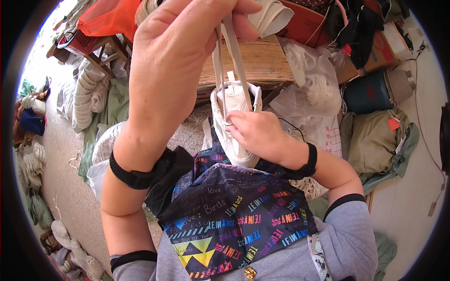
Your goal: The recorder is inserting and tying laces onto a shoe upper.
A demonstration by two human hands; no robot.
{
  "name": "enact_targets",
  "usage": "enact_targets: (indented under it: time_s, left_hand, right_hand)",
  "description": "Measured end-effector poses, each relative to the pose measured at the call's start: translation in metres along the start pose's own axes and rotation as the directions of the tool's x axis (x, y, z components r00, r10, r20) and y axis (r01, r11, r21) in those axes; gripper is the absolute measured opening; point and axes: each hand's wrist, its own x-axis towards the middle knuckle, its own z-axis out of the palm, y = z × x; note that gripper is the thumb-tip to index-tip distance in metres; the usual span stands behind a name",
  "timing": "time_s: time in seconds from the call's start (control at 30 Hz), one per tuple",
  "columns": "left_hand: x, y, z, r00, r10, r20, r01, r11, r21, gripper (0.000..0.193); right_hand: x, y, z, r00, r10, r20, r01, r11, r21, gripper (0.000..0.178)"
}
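Cream shoe (230,143), mid-frame, is probably light and kinda soft, best held by the sides; laces (234,51) are gripped by the left hand (187,33), but whether anything's pinched by the right hand (262,136) can't be told.

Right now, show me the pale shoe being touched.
The cream shoe above the patterned black apron: the right hand touches it, unlike those inside the clear plastic bag.

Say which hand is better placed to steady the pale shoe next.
Probably the right hand: its fingers are at the shoe, while the left hand is above it, holding the shoelaces.
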Motion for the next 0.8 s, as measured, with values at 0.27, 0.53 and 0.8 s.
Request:
enact_targets:
  time_s: [0.27, 0.53, 0.8]
  left_hand:
    - [-0.013, -0.019, -0.014, 1.000, -0.008, -0.001, 0.008, 0.995, 0.096, 0.030]
    - [-0.020, -0.035, -0.012, 0.997, -0.057, 0.045, 0.055, 0.997, 0.046, 0.033]
    - [-0.018, -0.033, -0.015, 0.984, -0.149, 0.097, 0.165, 0.967, -0.193, 0.033]
  right_hand:
    - [0.013, -0.005, -0.005, 0.949, 0.143, 0.281, -0.207, 0.955, 0.212, 0.014]
    - [0.010, -0.012, -0.008, 0.986, 0.000, 0.167, 0.034, 0.979, -0.202, 0.019]
    - [0.010, -0.007, 0.003, 0.973, 0.104, 0.207, -0.132, 0.983, 0.126, 0.023]
